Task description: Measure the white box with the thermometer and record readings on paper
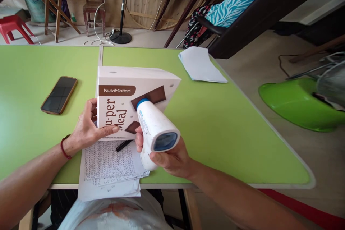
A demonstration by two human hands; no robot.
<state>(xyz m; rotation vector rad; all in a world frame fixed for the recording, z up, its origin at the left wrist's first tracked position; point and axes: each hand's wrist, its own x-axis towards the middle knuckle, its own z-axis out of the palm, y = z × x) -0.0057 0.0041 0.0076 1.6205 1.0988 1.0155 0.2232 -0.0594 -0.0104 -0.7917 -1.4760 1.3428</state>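
Note:
A white carton [140, 82] printed "NutriMotion" stands tilted over the table, its brown lettering turned sideways. My left hand [90, 124] grips its lower left corner, thumb across the printed front and fingers behind. In my right hand [169, 156] is a white gun-shaped infrared thermometer [155, 125], fingers wrapped round the handle. Its blue-ringed nose points at the carton's front and overlaps a brown printed patch; whether it touches I cannot tell. The dark blue screen faces me. Handwritten sheets [110, 165] lie beneath the carton at the near edge, with a black pen [124, 145] on them.
A smartphone [59, 95] in a brown case lies left on the green table [221, 143]. Folded white paper [202, 64] rests at the far right edge. Beyond are a microphone stand [121, 36], a wooden chair [94, 7], a red stool [16, 27] and a green chair [299, 104].

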